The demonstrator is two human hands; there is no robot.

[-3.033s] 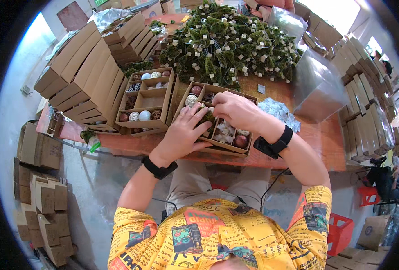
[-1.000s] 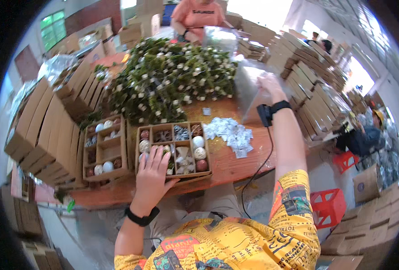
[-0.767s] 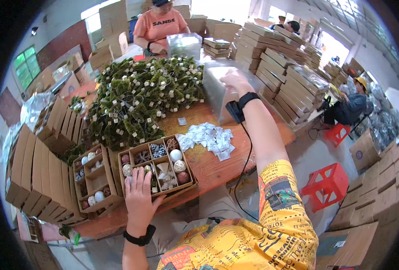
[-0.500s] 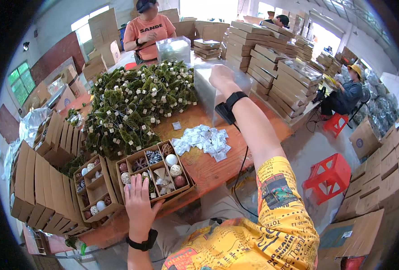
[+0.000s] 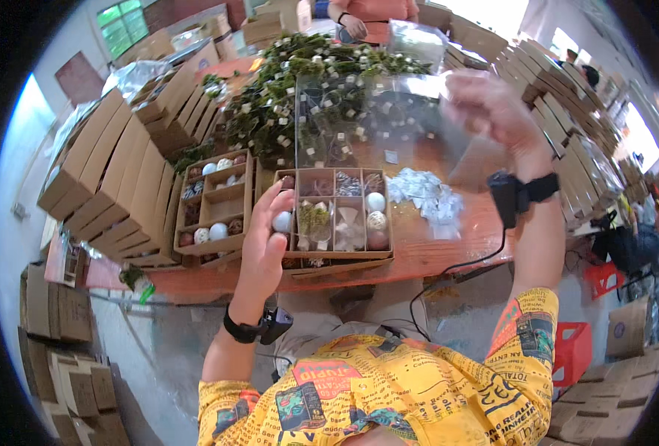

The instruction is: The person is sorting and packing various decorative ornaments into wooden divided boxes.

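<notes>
Clear plastic sheet (image 5: 374, 119): above the divided box (image 5: 334, 213), light, floppy, slippery; pinch its edge | your right hand (image 5: 493, 111): fingers closed on sheet corner | your left hand (image 5: 265, 241): fingers spread, steadying box's left wall.

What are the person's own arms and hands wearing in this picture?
Both hands are bare, no gloves. The left hand has a black band at its wrist carrying a small black device. The right hand, blurred, wears a wider black wristband with a boxy black unit, and a thin black cable runs down from it. The short sleeves are yellow with busy multicoloured comic-style prints; the forearms are uncovered.
</notes>
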